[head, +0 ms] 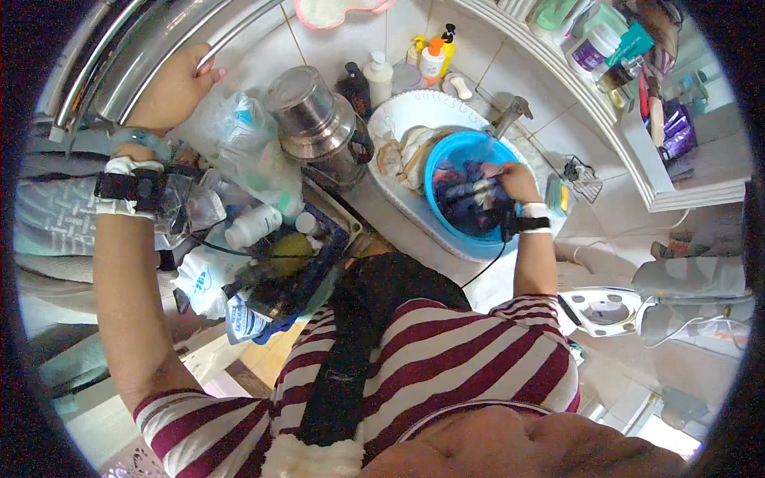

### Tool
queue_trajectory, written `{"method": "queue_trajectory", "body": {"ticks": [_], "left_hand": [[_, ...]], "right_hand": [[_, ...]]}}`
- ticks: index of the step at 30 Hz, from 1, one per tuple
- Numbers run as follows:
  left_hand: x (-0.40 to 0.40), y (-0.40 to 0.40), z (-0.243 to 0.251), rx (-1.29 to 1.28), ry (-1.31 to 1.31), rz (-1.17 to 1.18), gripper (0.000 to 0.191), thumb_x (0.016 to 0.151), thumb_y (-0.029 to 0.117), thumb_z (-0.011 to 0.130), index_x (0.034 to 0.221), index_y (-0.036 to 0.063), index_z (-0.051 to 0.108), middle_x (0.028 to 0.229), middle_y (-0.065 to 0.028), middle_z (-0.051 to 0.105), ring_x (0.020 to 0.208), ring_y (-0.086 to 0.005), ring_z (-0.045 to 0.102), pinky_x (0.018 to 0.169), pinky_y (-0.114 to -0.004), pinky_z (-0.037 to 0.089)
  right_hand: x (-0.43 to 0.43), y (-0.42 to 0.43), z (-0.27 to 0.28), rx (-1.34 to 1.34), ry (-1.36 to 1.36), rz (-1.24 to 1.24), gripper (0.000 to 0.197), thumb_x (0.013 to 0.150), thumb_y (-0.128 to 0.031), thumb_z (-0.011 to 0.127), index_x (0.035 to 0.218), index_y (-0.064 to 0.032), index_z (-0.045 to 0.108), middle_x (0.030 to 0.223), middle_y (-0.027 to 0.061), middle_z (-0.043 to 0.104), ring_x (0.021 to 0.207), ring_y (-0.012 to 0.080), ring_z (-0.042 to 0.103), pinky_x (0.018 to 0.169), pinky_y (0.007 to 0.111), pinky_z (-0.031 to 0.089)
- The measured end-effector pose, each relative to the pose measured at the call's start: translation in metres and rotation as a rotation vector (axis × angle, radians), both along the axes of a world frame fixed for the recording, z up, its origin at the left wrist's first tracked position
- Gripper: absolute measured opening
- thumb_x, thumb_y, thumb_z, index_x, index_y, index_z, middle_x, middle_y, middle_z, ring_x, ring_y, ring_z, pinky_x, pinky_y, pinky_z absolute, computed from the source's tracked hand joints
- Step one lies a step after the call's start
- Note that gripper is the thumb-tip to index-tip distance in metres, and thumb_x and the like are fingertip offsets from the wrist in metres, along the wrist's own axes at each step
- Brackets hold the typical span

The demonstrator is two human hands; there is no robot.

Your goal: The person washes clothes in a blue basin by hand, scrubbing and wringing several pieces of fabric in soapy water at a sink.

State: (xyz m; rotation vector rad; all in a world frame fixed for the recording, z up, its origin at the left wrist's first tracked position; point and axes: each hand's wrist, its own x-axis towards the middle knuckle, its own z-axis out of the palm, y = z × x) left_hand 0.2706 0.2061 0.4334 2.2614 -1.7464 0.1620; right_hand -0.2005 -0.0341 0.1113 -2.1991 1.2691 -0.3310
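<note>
My left hand (173, 89) is raised at the upper left, its fingers curled around a chrome rail (239, 33). A pale bangle (140, 143) and a strapped band circle that wrist. My right hand (517, 182) reaches into a bright blue plastic basin (431, 200), fingers bent onto a wad of dark clothes (463, 200); its fingertips are partly hidden. The basin stands in a white washbasin (406, 107), under a metal faucet (513, 113). Beside it in the washbasin lies a bunched pale and tan cloth (403, 158).
A steel thermos jug (317, 119) stands left of the washbasin. Pump bottles (378, 74) and a soap bar (461, 88) line the back. Clear plastic bags (239, 143) and a white bottle (254, 227) crowd my left. A mirror shelf (642, 161) with toiletries juts out at right.
</note>
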Motion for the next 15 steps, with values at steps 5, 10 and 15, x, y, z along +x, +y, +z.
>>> {"method": "queue_trajectory", "body": {"ticks": [5, 10, 15], "left_hand": [[0.004, 0.002, 0.003, 0.092, -0.034, 0.080, 0.027, 0.082, 0.022, 0.058, 0.102, 0.0036, 0.057, 0.083, -0.0175, 0.061, 0.076, -0.0284, 0.059, 0.069, -0.039, 0.046], [0.003, -0.002, 0.005, 0.104, -0.041, 0.084, 0.028, 0.083, 0.025, 0.059, 0.100, 0.0026, 0.057, 0.081, -0.0172, 0.060, 0.075, -0.0286, 0.059, 0.069, -0.038, 0.046], [-0.003, -0.001, 0.001, -0.051, 0.016, -0.034, 0.026, 0.081, 0.023, 0.060, 0.084, -0.0012, 0.050, 0.070, -0.0186, 0.053, 0.065, -0.0299, 0.051, 0.063, -0.037, 0.042]], "right_hand": [[0.011, -0.005, 0.095, -0.086, -0.096, -0.072, 0.025, 0.061, -0.018, 0.073, 0.081, -0.0047, 0.065, 0.069, 0.0132, 0.063, 0.064, 0.0223, 0.060, 0.058, 0.032, 0.045], [0.026, -0.007, 0.078, -0.472, 0.156, -0.034, 0.064, 0.056, -0.026, 0.079, 0.113, -0.0077, 0.056, 0.093, 0.0186, 0.063, 0.084, 0.0302, 0.062, 0.074, 0.038, 0.048], [0.027, -0.013, -0.025, 0.206, 0.275, 0.018, 0.114, 0.045, -0.051, 0.080, 0.138, -0.0151, 0.026, 0.138, 0.0232, 0.028, 0.129, 0.0400, 0.022, 0.104, 0.045, 0.025]]}}
